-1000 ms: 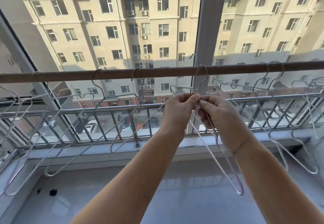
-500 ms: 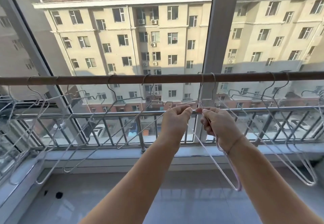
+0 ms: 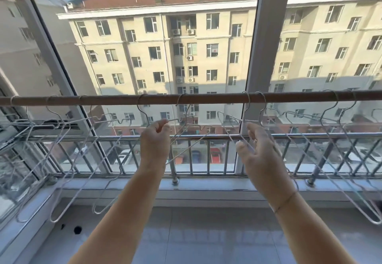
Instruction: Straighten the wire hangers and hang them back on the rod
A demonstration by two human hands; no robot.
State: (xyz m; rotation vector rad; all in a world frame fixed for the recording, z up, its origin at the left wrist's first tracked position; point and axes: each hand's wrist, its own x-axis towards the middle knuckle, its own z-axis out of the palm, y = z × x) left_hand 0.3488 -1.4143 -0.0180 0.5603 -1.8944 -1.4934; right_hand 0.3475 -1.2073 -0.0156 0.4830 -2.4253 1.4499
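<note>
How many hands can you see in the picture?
2. The left hand pinches a wire hanger just under the rod. The right hand is open, further right, in front of two more hangers. No others show.

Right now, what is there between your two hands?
In the head view, slanting wires of a hanger hooked on the rod cross the gap; the window railing shows behind them.

brown rod (image 3: 206, 98), silver hangers (image 3: 322, 137), cream building (image 3: 196, 61)
</note>
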